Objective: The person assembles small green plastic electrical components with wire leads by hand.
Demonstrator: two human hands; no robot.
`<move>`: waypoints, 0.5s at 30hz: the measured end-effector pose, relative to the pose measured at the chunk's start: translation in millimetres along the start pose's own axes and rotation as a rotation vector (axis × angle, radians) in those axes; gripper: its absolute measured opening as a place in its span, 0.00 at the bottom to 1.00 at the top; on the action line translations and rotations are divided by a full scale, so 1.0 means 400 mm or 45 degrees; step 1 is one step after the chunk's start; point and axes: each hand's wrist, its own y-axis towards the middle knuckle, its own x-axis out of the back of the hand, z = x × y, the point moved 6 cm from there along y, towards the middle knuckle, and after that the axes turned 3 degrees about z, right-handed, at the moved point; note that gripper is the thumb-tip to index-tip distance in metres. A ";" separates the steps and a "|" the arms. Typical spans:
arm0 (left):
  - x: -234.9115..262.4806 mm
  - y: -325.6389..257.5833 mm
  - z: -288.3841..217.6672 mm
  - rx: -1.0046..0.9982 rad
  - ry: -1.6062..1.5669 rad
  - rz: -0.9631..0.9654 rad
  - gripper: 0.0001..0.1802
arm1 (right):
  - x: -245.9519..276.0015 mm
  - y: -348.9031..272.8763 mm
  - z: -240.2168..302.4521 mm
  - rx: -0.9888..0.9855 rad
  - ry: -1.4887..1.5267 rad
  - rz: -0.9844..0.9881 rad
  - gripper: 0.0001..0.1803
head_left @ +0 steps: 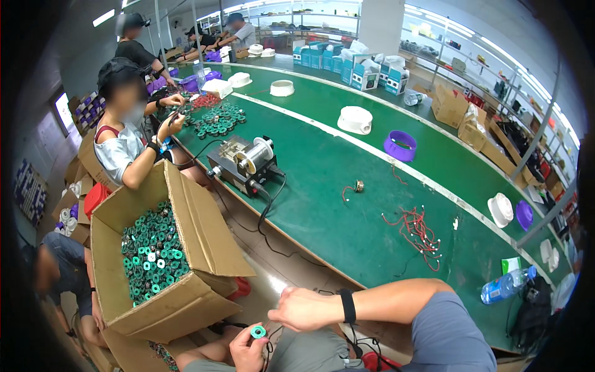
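Note:
My left hand (246,352), low in the picture, is closed on a small green ring-shaped part (258,332) with a hole in its middle. Just above and to the right, my right hand (302,309) has its fingers pinched together close to that part. Whatever sits in the right fingers is too small to make out. A dark cord (269,352) hangs beside my left hand. Around my right wrist is a black strap (348,306). To the left stands an open cardboard box (204,229), holding many similar green parts (155,251).
The green table (322,229) carries a wire-feeding soldering machine (245,162), red wires (416,232), a purple ring (400,146), white housings (355,119) and a water bottle (508,285). A co-worker (127,133) sits beyond the box near a pile of green parts (220,119). Other people are around.

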 end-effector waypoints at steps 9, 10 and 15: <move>0.009 -0.007 0.008 0.041 -0.081 0.009 0.15 | -0.001 0.008 0.028 0.003 -0.063 0.063 0.07; 0.010 -0.011 0.005 0.033 -0.076 0.004 0.15 | -0.005 0.005 0.045 0.006 -0.064 0.063 0.07; 0.005 -0.003 0.022 0.027 -0.145 0.042 0.16 | 0.017 0.009 0.035 0.053 0.081 -0.119 0.06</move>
